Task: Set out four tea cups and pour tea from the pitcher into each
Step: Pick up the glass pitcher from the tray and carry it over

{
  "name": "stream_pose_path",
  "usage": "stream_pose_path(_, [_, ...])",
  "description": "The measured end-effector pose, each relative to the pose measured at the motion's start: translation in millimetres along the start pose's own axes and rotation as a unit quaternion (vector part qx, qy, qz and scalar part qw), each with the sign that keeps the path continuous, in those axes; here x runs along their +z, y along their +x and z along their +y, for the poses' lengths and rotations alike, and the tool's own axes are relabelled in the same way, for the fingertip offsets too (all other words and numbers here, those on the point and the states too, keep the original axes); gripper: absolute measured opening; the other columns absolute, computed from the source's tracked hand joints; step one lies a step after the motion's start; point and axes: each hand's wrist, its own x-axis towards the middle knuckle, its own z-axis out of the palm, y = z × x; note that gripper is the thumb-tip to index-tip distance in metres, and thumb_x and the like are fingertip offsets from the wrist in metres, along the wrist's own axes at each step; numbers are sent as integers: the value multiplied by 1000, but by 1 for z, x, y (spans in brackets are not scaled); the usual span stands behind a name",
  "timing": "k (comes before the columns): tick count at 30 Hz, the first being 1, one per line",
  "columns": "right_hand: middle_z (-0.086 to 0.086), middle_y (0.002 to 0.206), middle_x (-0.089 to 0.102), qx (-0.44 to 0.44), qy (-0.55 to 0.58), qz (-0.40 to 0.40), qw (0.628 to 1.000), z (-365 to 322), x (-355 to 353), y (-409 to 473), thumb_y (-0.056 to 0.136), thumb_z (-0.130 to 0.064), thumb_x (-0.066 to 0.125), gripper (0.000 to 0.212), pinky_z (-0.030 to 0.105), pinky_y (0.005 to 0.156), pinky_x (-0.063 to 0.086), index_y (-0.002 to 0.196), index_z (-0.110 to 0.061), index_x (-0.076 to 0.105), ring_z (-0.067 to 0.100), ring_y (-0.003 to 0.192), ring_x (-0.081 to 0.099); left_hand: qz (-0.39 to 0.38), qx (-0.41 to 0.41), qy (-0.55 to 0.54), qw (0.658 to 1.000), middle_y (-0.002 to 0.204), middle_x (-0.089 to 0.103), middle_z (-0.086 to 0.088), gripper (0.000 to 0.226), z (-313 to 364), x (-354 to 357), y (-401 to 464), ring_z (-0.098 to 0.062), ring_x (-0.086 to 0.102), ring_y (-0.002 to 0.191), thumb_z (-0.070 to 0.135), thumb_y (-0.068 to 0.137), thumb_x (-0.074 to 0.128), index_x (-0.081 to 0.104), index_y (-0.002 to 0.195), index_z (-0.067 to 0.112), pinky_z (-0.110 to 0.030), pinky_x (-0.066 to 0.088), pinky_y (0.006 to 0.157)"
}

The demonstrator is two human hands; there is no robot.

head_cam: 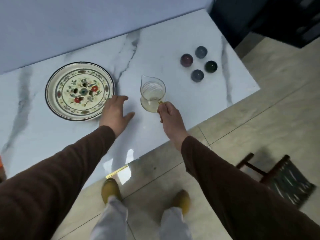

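A clear glass pitcher [152,92] with a little pale tea in its bottom stands on the marble table [155,45], spout pointing away from me. My right hand [168,112] pinches its small handle at the near side. Several small dark tea cups sit in a cluster at the far right: a purple-red one [186,59], a grey one [201,51], a dark green one [211,66] and a grey-blue one [197,75]. My left hand [116,112] rests flat on the table with fingers spread, between the pitcher and a plate.
A round flower-patterned plate with holes in its middle [52,94] lies at the left, touching my left hand's fingers. A blue wall runs behind the table. The table's edge is near my feet. A small wooden stool [280,175] stands on the tiled floor at the right.
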Motion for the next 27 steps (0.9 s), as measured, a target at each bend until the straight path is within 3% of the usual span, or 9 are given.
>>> stream_pose_path(3, [-3, 70, 43, -10, -8, -13, 1000, 28, -67, -5, 101, -32, 43, 27, 31, 65, 36, 77, -17, 45, 13, 68, 42, -13, 7, 1, 1000, 128, 53, -13, 55, 57, 39, -6, -35, 46, 120, 28, 84, 69, 51, 132, 10, -43, 39, 103])
stream_pose_path(8, [-13, 66, 43, -36, -21, -23, 999, 68, -156, 2, 101, -32, 45, 27, 12, 53, 34, 74, -29, 46, -5, 55, 41, -29, 3, 6, 1000, 131, 52, -11, 55, 132, 93, -5, -33, 44, 120, 28, 85, 68, 49, 134, 11, -43, 38, 102])
stream_pose_path(13, [-11, 70, 48, -26, -31, -14, 999, 88, -210, 30, 102, -31, 44, 21, 28, 63, 37, 84, -21, 51, 5, 64, 43, -41, 3, 4, 999, 131, 52, -11, 55, 185, 128, 18, -32, 44, 121, 28, 86, 67, 49, 135, 11, -43, 39, 102])
stream_pose_path(18, [-12, 67, 46, -13, -37, -8, 999, 91, -248, 70, 102, -33, 42, 26, 20, 57, 39, 76, -30, 48, 7, 63, 45, -46, -9, 1, 999, 131, 52, -11, 56, 217, 149, 58, -32, 44, 121, 28, 85, 67, 48, 135, 11, -44, 39, 101])
stream_pose_path(21, [-10, 68, 46, -9, -47, -9, 999, 89, -270, 99, 101, -31, 42, 24, 31, 67, 40, 79, -24, 49, 11, 66, 45, -49, -19, -4, 999, 132, 52, -11, 56, 228, 159, 86, -32, 45, 122, 28, 86, 67, 48, 135, 11, -43, 40, 101])
stream_pose_path(24, [-12, 69, 46, -10, -47, -11, 999, 86, -290, 126, 102, -30, 41, 25, 32, 70, 41, 79, -25, 49, 10, 68, 45, -48, -30, -4, 998, 131, 52, -12, 56, 242, 168, 114, -33, 44, 122, 28, 85, 67, 48, 135, 11, -44, 39, 102])
stream_pose_path(27, [-6, 72, 48, -12, -55, -26, 998, 85, -311, 152, 102, -30, 40, 25, 35, 71, 42, 90, -12, 53, 14, 70, 46, -40, -51, -7, 998, 129, 53, -12, 55, 260, 176, 139, -34, 45, 120, 28, 85, 68, 49, 134, 10, -45, 40, 100])
